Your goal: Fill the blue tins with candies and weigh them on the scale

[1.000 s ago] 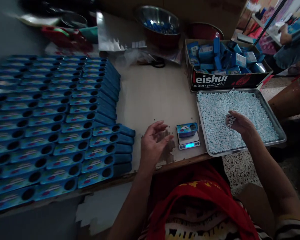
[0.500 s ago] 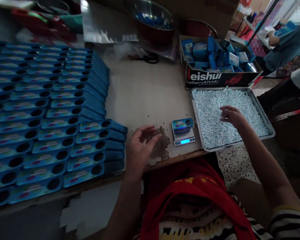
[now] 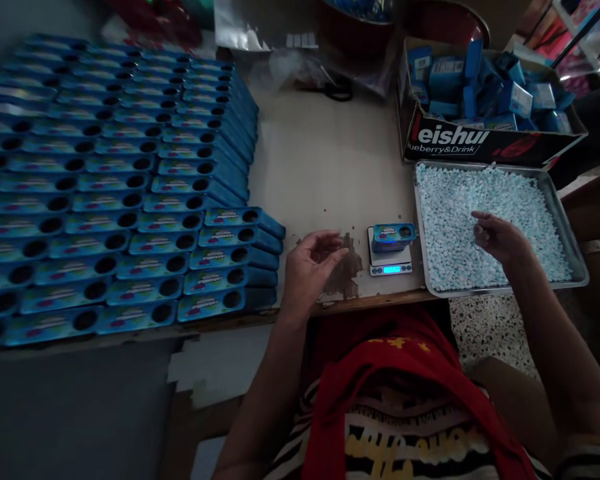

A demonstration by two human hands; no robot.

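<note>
My left hand hovers over the table's front part, thumb and fingers apart, with nothing in it. To its right stands a small digital scale with a lit blue display. On the scale lies a blue printed tin with a dark round opening at one end of its top. My right hand is above the pale blue and white pellets in a metal tray. Its index finger points out and the other fingers are curled; whether they hold pellets is hidden.
Rows of similar blue tins fill the table's left side. A cardboard box of blue packs stands behind the tray. Scissors, plastic bags and a red bowl are at the back. The wooden table edge runs before me.
The view has shifted, so the table's contents sit farther right and higher. My right hand stays over the tray, its fingers more curled with the index pointing out. My left hand remains open.
</note>
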